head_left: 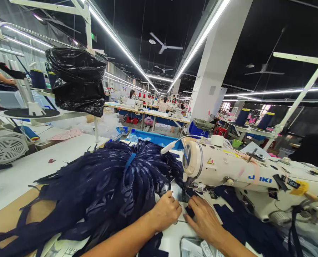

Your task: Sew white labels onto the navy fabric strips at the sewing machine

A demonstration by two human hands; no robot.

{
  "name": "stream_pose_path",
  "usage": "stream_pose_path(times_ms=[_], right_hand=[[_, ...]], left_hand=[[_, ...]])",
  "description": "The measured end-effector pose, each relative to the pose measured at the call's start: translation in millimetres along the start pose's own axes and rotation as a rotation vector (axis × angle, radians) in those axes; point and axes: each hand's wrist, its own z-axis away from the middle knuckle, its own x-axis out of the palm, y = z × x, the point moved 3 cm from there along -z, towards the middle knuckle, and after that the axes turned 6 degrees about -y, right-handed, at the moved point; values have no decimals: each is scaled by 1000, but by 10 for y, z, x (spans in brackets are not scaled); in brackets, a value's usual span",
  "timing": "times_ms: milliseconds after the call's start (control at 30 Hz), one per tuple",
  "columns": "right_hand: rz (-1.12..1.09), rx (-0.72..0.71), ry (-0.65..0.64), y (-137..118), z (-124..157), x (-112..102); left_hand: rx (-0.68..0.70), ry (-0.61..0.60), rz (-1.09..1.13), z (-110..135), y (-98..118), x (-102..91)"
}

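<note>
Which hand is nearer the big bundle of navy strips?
Left. The left hand is close beside the bundle, by its right edge; the right hand is farther off to the right, in front of the sewing machine.

matt cloth strips [100, 178], glossy plastic bag [80, 84]

The white top of my sewing table [171, 240] carries a sprawling bundle of navy fabric strips [102, 185], cinched by a bright blue tie [130, 161], spread across a tan sheet or board [6, 210] at left. A cream JUKI sewing machine [228, 167] stands to my right, loose navy cloth pieces [232, 217] lying beneath and beside its arm. Near my edge sits a metal-rimmed tray [182, 246] of small items, too cropped to identify; printed paper [65, 247] peeks from under the bundle.
</note>
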Motion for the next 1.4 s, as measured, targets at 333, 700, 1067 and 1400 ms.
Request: stream_pose_path(times_ms=[333, 700, 1067, 1400], right_hand=[[116, -57, -3, 3, -12, 78], [243, -42, -140, -74, -43, 51], [238, 0, -17, -66, -102, 62], [-21, 21, -51, 92, -62, 7]], left_hand=[[-10, 8, 28, 34, 26, 1], [-10, 24, 23, 41, 23, 11], [-9, -26, 27, 25, 9, 3], [-1, 82, -14, -13, -20, -88]])
